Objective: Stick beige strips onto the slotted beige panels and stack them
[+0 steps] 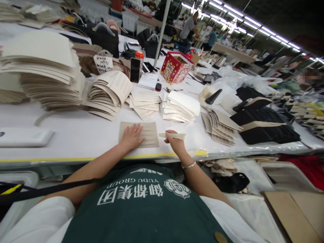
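My left hand [132, 136] lies flat, fingers spread, on a beige rectangular panel [151, 135] with faint lengthwise ridges. The panel rests on the white table near its front edge. Just right of it, my right hand [175, 141] is closed around a cream, flat, tapered tool [179, 136] that looks like a bone folder. Its narrow end points left, towards the panel's right edge. Behind the panel sit a low stack of beige pieces [145, 101] and a stack of whiter sheets [181, 105].
Tall stacks of beige panels [50, 74] and curved pieces [110, 89] stand at left. Black pieces [268, 126] and ridged panels [221, 126] lie at right. Farther back are a red box [174, 69], a phone [135, 70] and a metal pole [162, 33]. People work in the background.
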{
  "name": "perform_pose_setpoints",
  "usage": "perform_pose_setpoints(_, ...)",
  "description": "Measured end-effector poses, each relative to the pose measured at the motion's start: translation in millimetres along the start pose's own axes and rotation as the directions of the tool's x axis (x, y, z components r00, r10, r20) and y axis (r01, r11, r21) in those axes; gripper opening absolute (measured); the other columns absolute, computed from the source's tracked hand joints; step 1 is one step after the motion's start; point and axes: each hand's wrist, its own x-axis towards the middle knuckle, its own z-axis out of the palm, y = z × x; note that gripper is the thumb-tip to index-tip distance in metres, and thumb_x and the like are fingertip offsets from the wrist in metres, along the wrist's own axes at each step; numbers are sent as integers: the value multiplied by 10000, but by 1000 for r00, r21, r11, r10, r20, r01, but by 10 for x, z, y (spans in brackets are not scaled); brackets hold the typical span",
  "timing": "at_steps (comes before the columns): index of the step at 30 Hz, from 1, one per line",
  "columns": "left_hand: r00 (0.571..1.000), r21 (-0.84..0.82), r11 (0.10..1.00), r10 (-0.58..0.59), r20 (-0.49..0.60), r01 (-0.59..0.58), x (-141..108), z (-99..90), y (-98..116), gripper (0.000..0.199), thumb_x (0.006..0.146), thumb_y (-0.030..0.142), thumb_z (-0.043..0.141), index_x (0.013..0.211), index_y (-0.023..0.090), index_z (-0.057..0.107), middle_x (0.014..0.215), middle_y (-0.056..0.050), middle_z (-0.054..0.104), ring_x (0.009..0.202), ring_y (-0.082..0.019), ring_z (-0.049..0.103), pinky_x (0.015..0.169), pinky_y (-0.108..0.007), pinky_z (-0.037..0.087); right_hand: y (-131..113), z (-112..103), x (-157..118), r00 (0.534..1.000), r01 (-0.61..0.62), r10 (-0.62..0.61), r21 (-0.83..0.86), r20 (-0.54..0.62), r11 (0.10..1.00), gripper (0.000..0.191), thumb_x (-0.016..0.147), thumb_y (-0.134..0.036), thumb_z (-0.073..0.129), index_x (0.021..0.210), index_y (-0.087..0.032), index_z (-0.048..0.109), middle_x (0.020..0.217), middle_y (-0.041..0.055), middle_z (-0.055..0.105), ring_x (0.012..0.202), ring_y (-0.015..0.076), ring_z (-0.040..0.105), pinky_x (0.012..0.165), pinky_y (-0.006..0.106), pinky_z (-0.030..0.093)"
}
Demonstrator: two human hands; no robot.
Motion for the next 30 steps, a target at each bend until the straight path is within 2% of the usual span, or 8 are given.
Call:
perform_pose_setpoints(4,974,-14,977,215,75,-214,57,109,185,555,875,510,352,1356,237,385,1459,-54,293,1345,-272,219,1082,-513,71,-5,54,179,989,75,-45,-208,143,975,149,806,-264,496,868,-184,605,680,8,632,616,136,636,608,232,515)
perform_pose_setpoints(9,841,-113,864,503,201,-490,-46,-75,-237,486,883,456,377,1340,292,404,1440,-29,335,1353,-233,213,1091,-475,21,-169,11,227,865,-32,111,-168,490,985,163,781,-248,538,885,-154,621,554,-2,606,537,141,609,529,227,504)
perform_pose_setpoints(12,787,-172,831,557,265,-530,-100,-226,-406,457,861,380,432,1313,310,435,1423,-22,366,1342,-227,249,1093,-472,48,-249,-50,358,895,64,-42,-35,445,997,251,799,-330,551,957,-150,627,650,15,636,606,133,614,583,230,506)
perform_pose_setpoints(14,847,-133,887,461,265,-442,-101,-250,-410,492,839,363,459,1325,290,421,1438,-37,337,1339,-242,253,1087,-490,94,-267,-42,487,905,163,-135,-36,404,986,275,793,-351,570,968,-150,640,751,36,660,662,131,615,620,230,498)
perform_pose_setpoints(16,964,-28,981,196,181,-194,-84,-200,-363,545,842,399,445,1356,232,379,1457,-74,290,1339,-268,246,1072,-514,142,-270,-2,608,872,239,-172,-93,458,967,251,781,-324,591,948,-150,658,838,50,672,715,134,615,658,234,491)
perform_pose_setpoints(19,990,69,988,-137,22,135,-53,-55,-293,603,869,474,371,1381,158,333,1460,-112,270,1340,-288,237,1061,-548,152,-317,87,741,778,355,-193,-166,598,920,185,781,-259,592,910,-159,679,912,43,676,807,140,614,730,230,473)
perform_pose_setpoints(24,995,70,993,-92,-24,94,-16,70,-356,610,869,516,343,1376,178,339,1454,-79,292,1342,-259,235,1079,-537,110,-613,487,938,663,520,-194,-260,723,813,159,811,-204,561,896,-168,691,881,21,683,800,132,615,739,210,446)
perform_pose_setpoints(30,997,85,996,-20,-68,26,40,60,-514,649,861,525,357,1351,99,366,1424,-118,346,1327,-241,272,1094,-469,143,-853,969,1008,631,670,-295,-313,717,673,180,846,-163,515,914,-135,679,897,54,678,843,149,604,762,215,413)
